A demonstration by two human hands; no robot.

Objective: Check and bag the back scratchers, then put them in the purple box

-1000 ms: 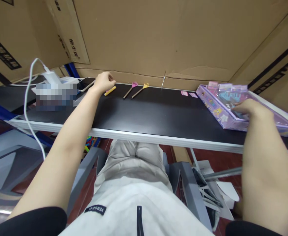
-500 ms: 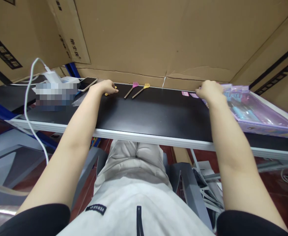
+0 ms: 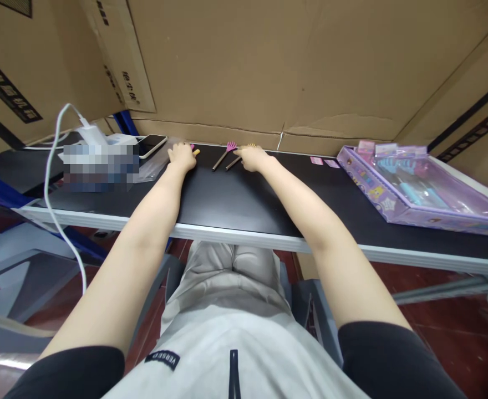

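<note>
My left hand (image 3: pixel 182 157) lies on the far left part of the black shelf, fingers bent down over a small yellow piece (image 3: pixel 196 152). A pink tip (image 3: pixel 192 147) shows just behind that piece; most of both is hidden under the hand. Farther right, my right hand (image 3: pixel 253 158) is closed over a yellow back scratcher (image 3: pixel 230 165) with a fork-like head and thin metal handle. Its head is mostly covered by my fingers. Between the hands lies a matching pink back scratcher (image 3: pixel 225 155), untouched, its head toward the cardboard.
A purple box (image 3: pixel 387 208) with a clear window and light blue items stands on the right. Two small pink and purple cards (image 3: pixel 316 160) lie beside it. At left are a phone (image 3: pixel 152 145), a clear plastic bag (image 3: pixel 150 169) and a white cable (image 3: pixel 48 160). Cardboard (image 3: pixel 227 66) walls the back.
My right hand has come away from the purple box and moved left onto the yellow back scratcher. My left hand has shifted slightly, and a pink tip now shows beside the small yellow piece.
</note>
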